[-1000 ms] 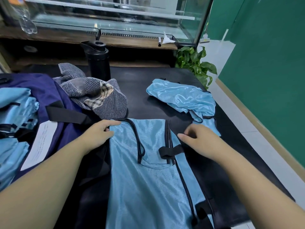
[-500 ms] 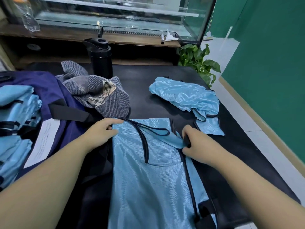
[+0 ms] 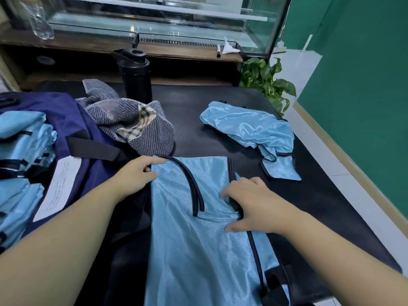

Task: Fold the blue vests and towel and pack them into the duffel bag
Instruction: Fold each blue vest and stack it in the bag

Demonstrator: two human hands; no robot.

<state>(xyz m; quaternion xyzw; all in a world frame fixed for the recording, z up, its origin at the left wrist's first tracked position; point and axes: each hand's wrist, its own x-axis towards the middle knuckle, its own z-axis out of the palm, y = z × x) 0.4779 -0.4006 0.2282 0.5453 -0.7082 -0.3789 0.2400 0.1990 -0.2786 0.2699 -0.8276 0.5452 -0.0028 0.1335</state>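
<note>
A light blue vest (image 3: pixel 194 250) with black trim lies flat on the black table (image 3: pixel 220 102) in front of me, its right side folded in toward the middle. My left hand (image 3: pixel 136 175) pinches its upper left corner. My right hand (image 3: pixel 249 204) rests on the folded right edge near the neckline, fingers spread on the cloth. A second blue vest (image 3: pixel 249 129) lies crumpled at the far right. The grey striped towel (image 3: pixel 132 127) sits bunched behind the flat vest. At the left, the navy duffel bag (image 3: pixel 66 120) lies open, with folded blue vests (image 3: pixel 24 138) inside.
A black bottle (image 3: pixel 136 78) stands behind the towel. A potted plant (image 3: pixel 267 82) is at the table's far right corner. A wooden shelf with a glass case (image 3: pixel 154 23) runs along the back. The table's right edge drops to a white floor by a green wall.
My right hand carried the vest's right side and strap inward over the middle and now lies on the fold. My left hand kept hold of the upper left corner.
</note>
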